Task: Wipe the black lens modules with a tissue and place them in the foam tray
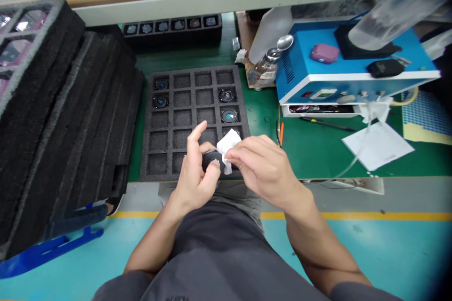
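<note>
Between thumb and fingers, my left hand point(197, 169) grips a dark round watch point(211, 159) above the near edge of a foam tray point(169, 117). My right hand point(263, 164) pinches a crumpled white wipe point(228, 143), which touches the right side of the watch. Round black watches sit in some tray compartments: one watch point(160, 101) with another behind it at the left, and a watch point(227, 95) and a second watch point(229, 115) in the right column. A further one there is mostly hidden by the wipe.
Stacked black foam trays point(67, 117) rise at the left. A narrow foam tray of watches point(173, 33) lies at the back. To the right are a pump bottle point(264, 68), a blue machine point(303, 66), an orange tool point(281, 134) and white paper point(377, 146).
</note>
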Available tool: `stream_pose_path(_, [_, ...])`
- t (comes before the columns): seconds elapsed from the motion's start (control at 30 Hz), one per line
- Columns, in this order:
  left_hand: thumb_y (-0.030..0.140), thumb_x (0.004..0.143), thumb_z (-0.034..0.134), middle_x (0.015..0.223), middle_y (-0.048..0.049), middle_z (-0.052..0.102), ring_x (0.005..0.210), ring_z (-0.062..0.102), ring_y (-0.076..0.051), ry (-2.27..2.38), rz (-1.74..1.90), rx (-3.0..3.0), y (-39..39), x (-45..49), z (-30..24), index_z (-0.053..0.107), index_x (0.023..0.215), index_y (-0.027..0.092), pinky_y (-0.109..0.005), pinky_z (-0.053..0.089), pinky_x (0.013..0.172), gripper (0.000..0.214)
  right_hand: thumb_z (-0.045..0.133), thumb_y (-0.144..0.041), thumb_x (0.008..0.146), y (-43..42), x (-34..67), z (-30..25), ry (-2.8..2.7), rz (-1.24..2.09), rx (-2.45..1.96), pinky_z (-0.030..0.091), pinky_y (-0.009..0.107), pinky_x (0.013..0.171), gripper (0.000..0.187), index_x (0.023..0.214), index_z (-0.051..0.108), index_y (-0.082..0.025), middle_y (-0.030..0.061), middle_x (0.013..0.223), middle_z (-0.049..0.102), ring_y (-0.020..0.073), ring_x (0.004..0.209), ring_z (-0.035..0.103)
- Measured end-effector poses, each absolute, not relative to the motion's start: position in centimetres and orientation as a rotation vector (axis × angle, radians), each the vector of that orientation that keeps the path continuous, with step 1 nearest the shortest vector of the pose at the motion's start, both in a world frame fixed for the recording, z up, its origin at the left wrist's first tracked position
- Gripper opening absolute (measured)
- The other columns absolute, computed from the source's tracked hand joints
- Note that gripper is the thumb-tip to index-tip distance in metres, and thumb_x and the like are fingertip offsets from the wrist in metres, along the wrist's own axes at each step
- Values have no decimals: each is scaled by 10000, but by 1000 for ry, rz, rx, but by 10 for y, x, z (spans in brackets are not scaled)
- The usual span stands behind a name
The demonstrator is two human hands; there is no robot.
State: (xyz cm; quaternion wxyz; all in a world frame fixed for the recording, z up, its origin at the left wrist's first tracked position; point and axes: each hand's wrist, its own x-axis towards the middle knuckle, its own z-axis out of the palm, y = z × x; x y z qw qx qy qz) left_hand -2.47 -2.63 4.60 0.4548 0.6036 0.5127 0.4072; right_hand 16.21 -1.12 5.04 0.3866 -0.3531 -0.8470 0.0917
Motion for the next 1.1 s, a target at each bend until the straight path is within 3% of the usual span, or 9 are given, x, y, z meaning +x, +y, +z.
stream_pose_path(0.2, [134,878,496,905,27,634,675,481,37,1234,893,1489,-27,-25,47,193,1603,260,-104,389,651,796,594,-72,983,-10,163,47,-2182,181,-920,387,361,728,94,965,657,-140,35,847,608,179,796,561])
stream_pose_path(0.4, [175,878,531,859,38,624,695,514,14,1209,911,1338,-23,-30,42,172,1596,319,-122,415,669,815,549,-43,989,-8,177,51,-2334,297,-828,380,364,759,154,1018,657,-150,42,905,651,176,830,554])
stream_pose_path(0.63, [270,826,577,729,59,546,600,455,0,1060,1068,1022,-16,-28,45,197,1584,222,-127,364,545,849,651,-93,976,-13,178,50,-2068,395,-878,430,319,753,74,978,630,-164,24,914,682,135,838,604])
stream_pose_path(1.1, [266,876,562,818,40,589,642,491,11,1139,1001,1189,-24,-23,53,206,1577,281,-116,404,606,787,653,-105,975,-15,166,46,-2050,340,-867,431,339,732,58,993,627,-154,34,890,669,142,812,593])
